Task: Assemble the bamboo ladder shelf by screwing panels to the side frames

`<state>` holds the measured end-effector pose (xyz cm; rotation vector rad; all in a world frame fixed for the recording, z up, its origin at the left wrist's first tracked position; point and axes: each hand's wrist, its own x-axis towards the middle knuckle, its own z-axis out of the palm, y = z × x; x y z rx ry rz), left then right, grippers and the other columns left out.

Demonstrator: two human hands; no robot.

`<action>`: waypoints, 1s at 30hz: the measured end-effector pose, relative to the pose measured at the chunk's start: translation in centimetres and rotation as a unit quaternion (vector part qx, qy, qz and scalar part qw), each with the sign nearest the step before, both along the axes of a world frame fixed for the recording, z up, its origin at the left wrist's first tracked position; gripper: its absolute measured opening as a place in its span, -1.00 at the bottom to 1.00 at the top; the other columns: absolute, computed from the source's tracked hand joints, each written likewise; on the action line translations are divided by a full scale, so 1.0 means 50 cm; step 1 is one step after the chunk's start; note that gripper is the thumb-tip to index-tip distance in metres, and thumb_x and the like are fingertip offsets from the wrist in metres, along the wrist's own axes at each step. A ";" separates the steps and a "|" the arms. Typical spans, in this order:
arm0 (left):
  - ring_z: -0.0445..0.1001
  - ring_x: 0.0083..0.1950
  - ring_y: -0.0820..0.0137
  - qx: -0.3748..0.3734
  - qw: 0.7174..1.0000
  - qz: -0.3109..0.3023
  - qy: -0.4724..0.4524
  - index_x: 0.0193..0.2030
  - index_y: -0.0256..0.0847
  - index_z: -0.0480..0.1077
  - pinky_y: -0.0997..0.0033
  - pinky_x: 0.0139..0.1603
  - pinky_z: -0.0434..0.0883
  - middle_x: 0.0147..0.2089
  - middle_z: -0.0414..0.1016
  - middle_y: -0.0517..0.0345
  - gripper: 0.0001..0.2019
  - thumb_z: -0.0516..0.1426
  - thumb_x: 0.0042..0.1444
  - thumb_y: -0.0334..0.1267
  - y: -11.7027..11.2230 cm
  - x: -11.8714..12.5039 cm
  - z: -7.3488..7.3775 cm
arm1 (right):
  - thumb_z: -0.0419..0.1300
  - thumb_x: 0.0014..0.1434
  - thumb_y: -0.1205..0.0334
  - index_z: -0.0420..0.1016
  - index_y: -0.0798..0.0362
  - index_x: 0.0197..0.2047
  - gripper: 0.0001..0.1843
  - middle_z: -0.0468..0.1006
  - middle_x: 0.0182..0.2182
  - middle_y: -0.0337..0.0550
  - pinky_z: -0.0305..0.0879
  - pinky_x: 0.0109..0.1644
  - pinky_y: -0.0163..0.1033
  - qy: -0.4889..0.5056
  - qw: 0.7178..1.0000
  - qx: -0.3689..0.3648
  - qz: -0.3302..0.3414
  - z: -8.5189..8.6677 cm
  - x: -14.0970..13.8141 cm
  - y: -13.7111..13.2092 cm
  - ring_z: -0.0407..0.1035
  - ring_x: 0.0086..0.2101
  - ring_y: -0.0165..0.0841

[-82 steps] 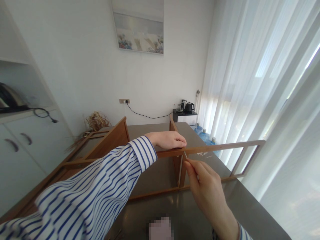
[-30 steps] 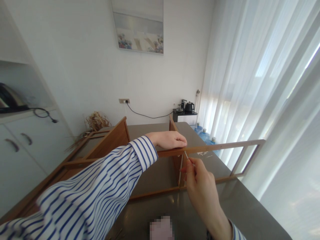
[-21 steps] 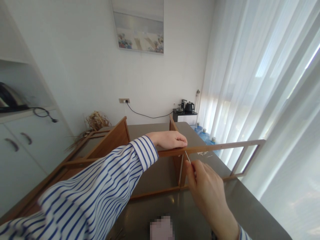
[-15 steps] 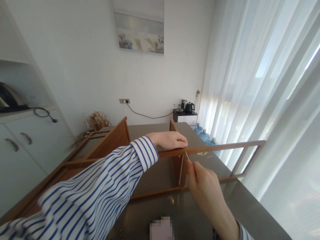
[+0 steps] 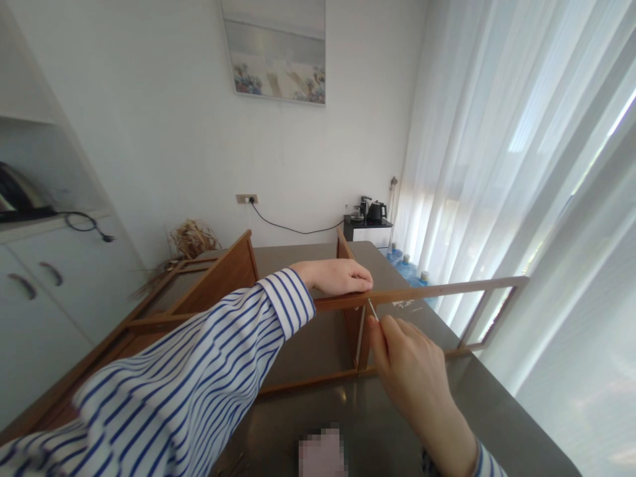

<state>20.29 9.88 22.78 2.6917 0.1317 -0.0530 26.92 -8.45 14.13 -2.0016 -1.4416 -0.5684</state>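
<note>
A brown wooden frame point(image 5: 447, 289) of rails and posts lies on a grey table point(image 5: 477, 411). My left hand point(image 5: 338, 276), in a blue-striped sleeve, is closed over the frame's top rail near its middle. My right hand point(image 5: 405, 358) sits just below the rail, fingers pinched on a thin metal tool point(image 5: 372, 309) whose tip meets the rail's underside beside a vertical post point(image 5: 362, 338).
A wooden panel point(image 5: 218, 278) of the same piece rises at the left. White cupboards point(image 5: 44, 298) stand further left. At the far wall are a small cabinet with a kettle point(image 5: 370, 222) and water bottles point(image 5: 407, 268). White curtains point(image 5: 521, 165) hang along the right.
My right hand has turned back and forth on the thin tool under the rail. My left hand has kept its hold on the rail, and the frame has stayed put.
</note>
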 end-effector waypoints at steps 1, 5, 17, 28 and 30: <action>0.35 -0.27 0.46 0.000 1.000 0.001 0.000 -0.26 -0.21 0.40 0.53 -0.26 0.21 -0.26 0.46 0.22 -0.69 -0.06 0.15 -0.07 0.000 0.000 0.000 | -0.10 0.26 0.12 0.25 0.04 -0.54 -0.63 0.39 -0.61 -0.20 -0.22 -0.50 -0.29 -0.021 1.000 -0.004 -0.006 0.003 0.001 -0.002 0.26 -0.56 -0.40; 0.35 -0.27 0.47 -0.001 1.000 0.003 -0.001 -0.26 -0.21 0.40 0.53 -0.26 0.21 -0.26 0.46 0.22 -0.69 -0.05 0.14 -0.07 -0.002 0.000 0.001 | -0.12 0.27 0.12 0.25 0.03 -0.55 -0.61 0.39 -0.66 -0.21 -0.27 -0.51 -0.27 -0.030 0.999 -0.040 -0.013 0.013 0.002 -0.003 0.24 -0.61 -0.41; 0.36 -0.24 0.46 0.003 1.000 0.002 0.003 -0.24 -0.21 0.41 0.53 -0.25 0.22 -0.23 0.47 0.21 -0.69 -0.06 0.15 -0.08 -0.001 -0.001 0.002 | -0.19 0.28 0.09 0.14 0.04 -0.57 -0.58 0.29 -0.66 -0.24 -0.14 -0.48 -0.30 0.224 0.968 -0.044 0.106 0.021 0.002 0.006 0.15 -0.61 -0.44; 0.36 -0.24 0.46 0.002 1.000 0.003 -0.001 -0.25 -0.22 0.40 0.52 -0.24 0.22 -0.23 0.47 0.20 -0.68 -0.05 0.15 -0.07 -0.001 0.000 0.000 | -0.06 0.19 -0.09 0.20 0.06 -0.57 -0.55 0.13 -0.67 -0.35 -0.12 -0.60 -0.37 0.597 0.778 0.070 0.183 -0.018 -0.022 0.032 -0.01 -0.64 -0.52; 0.36 -0.24 0.46 0.001 1.000 0.003 0.000 -0.24 -0.22 0.40 0.52 -0.24 0.22 -0.23 0.47 0.20 -0.68 -0.06 0.15 -0.06 -0.002 0.000 0.001 | -0.06 0.18 -0.10 0.21 0.06 -0.57 -0.54 0.14 -0.67 -0.35 -0.11 -0.60 -0.37 0.594 0.781 0.063 0.184 -0.014 -0.022 0.030 0.00 -0.64 -0.52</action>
